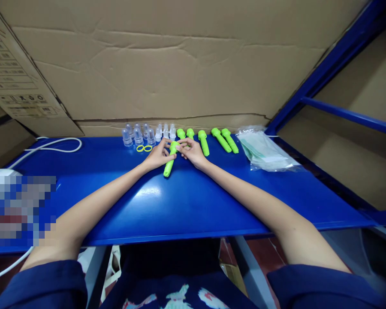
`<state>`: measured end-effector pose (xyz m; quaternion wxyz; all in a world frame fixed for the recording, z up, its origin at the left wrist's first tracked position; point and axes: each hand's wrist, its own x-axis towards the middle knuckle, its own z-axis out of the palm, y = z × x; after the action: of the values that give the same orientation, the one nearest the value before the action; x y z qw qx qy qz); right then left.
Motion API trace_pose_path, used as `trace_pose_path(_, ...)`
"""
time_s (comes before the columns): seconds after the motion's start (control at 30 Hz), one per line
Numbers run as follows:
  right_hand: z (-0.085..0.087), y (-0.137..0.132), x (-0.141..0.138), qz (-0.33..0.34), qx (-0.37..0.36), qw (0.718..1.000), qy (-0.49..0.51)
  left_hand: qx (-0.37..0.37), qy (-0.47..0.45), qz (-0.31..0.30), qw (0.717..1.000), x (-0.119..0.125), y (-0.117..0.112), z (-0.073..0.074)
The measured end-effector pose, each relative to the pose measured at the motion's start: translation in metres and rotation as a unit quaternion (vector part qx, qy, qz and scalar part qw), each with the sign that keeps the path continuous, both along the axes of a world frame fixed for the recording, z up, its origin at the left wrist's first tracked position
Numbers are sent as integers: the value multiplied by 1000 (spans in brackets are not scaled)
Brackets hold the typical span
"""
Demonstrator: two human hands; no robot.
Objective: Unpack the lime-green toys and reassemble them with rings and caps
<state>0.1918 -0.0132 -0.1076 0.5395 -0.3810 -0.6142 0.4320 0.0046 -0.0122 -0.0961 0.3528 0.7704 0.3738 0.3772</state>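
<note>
Caps [127, 137], clear, numbered six, two yellow rings [140, 151] before them; I counted at least three smaller caps [158, 134] next. Left hand [158, 156] and right hand [194, 153] gripped one lime-green, knob-headed tube [169, 168], slanting over the blue table [186, 210]. Five matching tubes [204, 143] lay behind; a transparent bag [256, 165] held pale sheets [266, 149].

A glossy blue table [176, 216] carries everything, its surface catching a pale glare near the middle. Along its back edge stand clear domed caps [138, 136] in a cluster and, just to their right, a few smaller clear pieces with whitish bases [159, 133]. Two yellow rings [148, 148] lie side by side in front of the caps. Farther right lie bright green tubes [203, 143], then a clear plastic bag [270, 152]. A white cable [64, 149] loops across the left end
</note>
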Motion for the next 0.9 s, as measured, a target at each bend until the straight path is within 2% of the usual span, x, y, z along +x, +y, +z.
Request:
trace_pose_path(0.37,2,-2,-3,-12,3,999,-36,-3,-1,14,1000,0,0,-1)
trace_pose_path(0.53,1,-1,-3,-15,-15,999,-30,-10,10,45,999,1,0,0)
trace_pose_path(0.73,0,-1,-3,0,-36,999,-24,4,17,46,999,1,-1,2)
trace_pose_path(0.9,-3,3,-1,-4,-10,997,-75,-6,38,59,998,1,1,2)
